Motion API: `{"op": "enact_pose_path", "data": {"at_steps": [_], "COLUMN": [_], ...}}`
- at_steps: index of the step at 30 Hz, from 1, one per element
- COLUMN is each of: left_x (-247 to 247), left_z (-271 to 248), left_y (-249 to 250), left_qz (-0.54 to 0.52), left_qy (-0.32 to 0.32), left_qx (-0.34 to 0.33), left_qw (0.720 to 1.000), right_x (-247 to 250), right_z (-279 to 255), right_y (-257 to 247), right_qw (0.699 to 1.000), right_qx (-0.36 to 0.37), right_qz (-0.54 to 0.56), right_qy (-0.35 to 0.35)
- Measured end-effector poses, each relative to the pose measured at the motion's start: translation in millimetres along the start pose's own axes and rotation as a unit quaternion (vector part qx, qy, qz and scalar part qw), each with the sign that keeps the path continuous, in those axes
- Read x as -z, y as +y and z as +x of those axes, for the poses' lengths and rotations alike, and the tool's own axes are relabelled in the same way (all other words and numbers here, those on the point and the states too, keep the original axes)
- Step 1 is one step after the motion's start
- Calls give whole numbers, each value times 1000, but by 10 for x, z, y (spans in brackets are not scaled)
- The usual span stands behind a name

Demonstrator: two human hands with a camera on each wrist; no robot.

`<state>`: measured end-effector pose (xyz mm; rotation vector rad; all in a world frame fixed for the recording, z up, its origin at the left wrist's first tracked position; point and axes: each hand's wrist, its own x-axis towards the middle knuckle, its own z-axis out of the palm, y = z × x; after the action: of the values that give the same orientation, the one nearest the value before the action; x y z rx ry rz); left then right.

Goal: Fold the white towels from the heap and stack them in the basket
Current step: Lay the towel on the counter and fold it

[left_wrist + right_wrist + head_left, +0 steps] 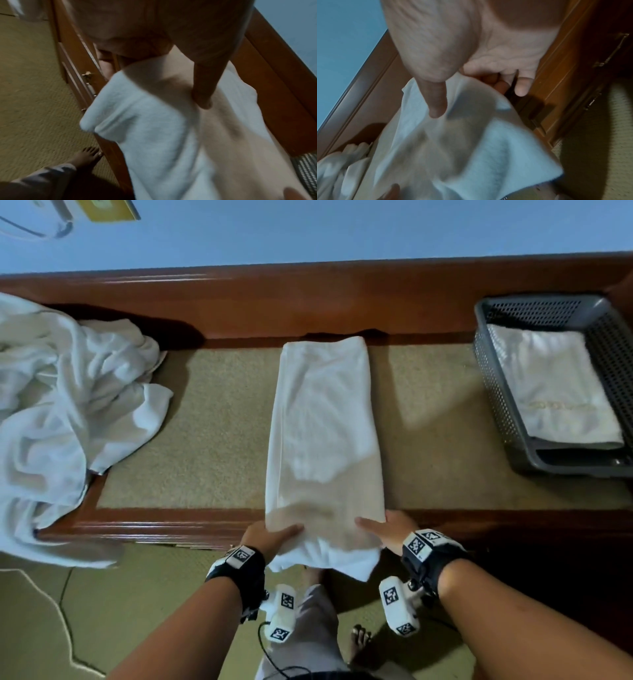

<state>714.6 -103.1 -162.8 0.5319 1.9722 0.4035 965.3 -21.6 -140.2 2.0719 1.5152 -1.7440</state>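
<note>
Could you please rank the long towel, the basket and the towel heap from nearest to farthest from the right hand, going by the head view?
1. Long towel: the right hand grips its near end at the table's front edge.
2. Basket: far right of the table, one folded towel inside.
3. Towel heap: far left, beyond the left hand.

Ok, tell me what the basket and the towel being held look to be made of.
Basket: probably grey moulded plastic, matte, its walls perforated with regular small holes. Towel, gripped by the left hand and right hand: white terry-like cloth, likely cotton; nubby pile, soft drape.
</note>
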Motion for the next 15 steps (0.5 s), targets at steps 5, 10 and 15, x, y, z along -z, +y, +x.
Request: {"op": "enact_pose_path", "data": {"at_steps": [5, 10, 15], "left_x": [-8, 39, 13], "left_z": [-341, -570, -935], "left_y": [-365, -411, -434], "left_qz": [4, -62, -162], "left_qy": [-85, -93, -81], "left_qx": [47, 6, -46], "left_qw": [995, 994, 982], "right_x": [-40, 24, 41], "right_z": [30, -107, -595], "right_y": [433, 537, 236], "right_qw": [998, 997, 999], "right_qx": [-11, 5, -6], "right_qz": [42, 29, -17], "right_qy": [-46, -76, 46]}}
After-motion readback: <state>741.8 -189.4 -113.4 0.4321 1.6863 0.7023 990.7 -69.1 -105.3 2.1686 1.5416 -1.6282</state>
